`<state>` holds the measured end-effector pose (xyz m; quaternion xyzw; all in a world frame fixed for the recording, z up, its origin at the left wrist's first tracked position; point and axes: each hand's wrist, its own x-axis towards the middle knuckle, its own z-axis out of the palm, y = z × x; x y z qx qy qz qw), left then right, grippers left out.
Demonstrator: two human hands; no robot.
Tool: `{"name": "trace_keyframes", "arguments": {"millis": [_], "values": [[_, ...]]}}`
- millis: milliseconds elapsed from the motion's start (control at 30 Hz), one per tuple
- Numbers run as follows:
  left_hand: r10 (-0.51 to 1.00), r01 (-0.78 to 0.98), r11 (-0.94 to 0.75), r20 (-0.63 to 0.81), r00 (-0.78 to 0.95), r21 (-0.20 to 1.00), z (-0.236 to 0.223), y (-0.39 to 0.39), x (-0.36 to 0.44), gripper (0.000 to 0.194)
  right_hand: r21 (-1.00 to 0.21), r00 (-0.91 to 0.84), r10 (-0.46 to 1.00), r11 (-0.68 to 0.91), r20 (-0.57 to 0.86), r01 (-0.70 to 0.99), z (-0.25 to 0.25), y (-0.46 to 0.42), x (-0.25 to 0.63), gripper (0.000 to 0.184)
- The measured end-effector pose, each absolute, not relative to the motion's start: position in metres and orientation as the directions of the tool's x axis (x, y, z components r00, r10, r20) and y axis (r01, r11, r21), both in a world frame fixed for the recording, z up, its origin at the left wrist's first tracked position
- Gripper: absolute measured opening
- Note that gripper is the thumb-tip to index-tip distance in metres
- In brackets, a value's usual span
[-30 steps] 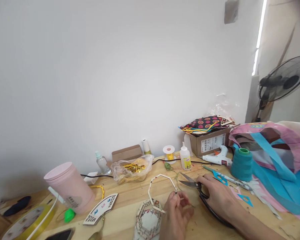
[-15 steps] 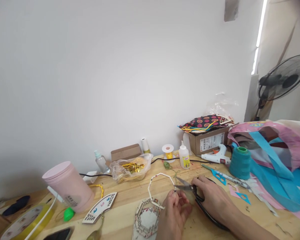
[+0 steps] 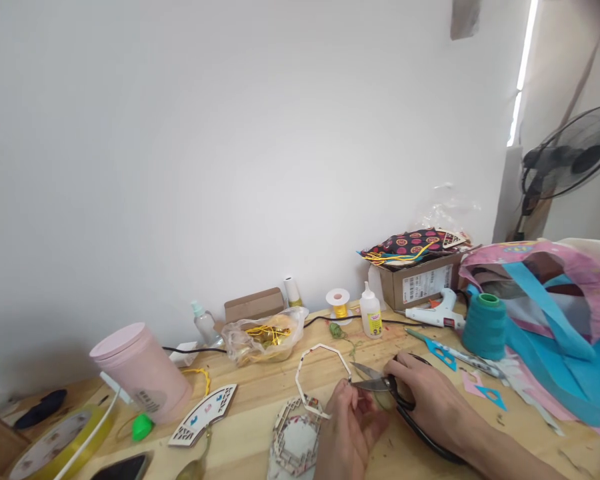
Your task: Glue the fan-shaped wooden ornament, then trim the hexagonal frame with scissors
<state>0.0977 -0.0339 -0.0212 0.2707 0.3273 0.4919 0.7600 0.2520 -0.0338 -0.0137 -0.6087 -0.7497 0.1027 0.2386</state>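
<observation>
My right hand (image 3: pixel 433 401) grips black-handled scissors (image 3: pixel 380 383), their blades pointing left toward a thin thread at the edge of a white octagonal wooden frame (image 3: pixel 323 373). My left hand (image 3: pixel 351 429) is closed in a pinch on that thread just below the blade tips. The frame rises from a laser-cut wooden lantern base (image 3: pixel 296 440) lying on the wooden table (image 3: pixel 260 393). A green thread lump (image 3: pixel 335 329) lies behind the frame.
A pink tumbler (image 3: pixel 143 373), a fan-shaped wooden piece (image 3: pixel 203 414), yellow tape (image 3: pixel 55 447) and a phone (image 3: pixel 123 468) lie left. A plastic bag of gold cord (image 3: pixel 265 337), glue bottle (image 3: pixel 371 317), glue gun (image 3: pixel 437 315), teal thread cone (image 3: pixel 484 327), cardboard box (image 3: pixel 420 280) and pink-blue fabric (image 3: pixel 565 313) stand behind and right.
My right hand has slid the scissors left, from beside the frame to the thread held by my left hand, and the blades have narrowed. My left hand has stayed pinched.
</observation>
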Motion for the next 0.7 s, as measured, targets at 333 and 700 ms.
{"name": "trace_keyframes", "arguments": {"millis": [333,700], "values": [[0.929,-0.613,0.371,-0.275,0.248,0.698,-0.020,-0.034,0.100,0.027,-0.353,-0.128,0.978,0.179,0.164,0.918,-0.010,-0.036,0.247,0.022],[0.945,-0.650,0.326,-0.238,0.222,0.686,-0.026,-0.034,0.101,0.019,-0.301,-0.110,0.984,0.147,0.137,0.942,-0.006,-0.039,0.243,0.024]]}}
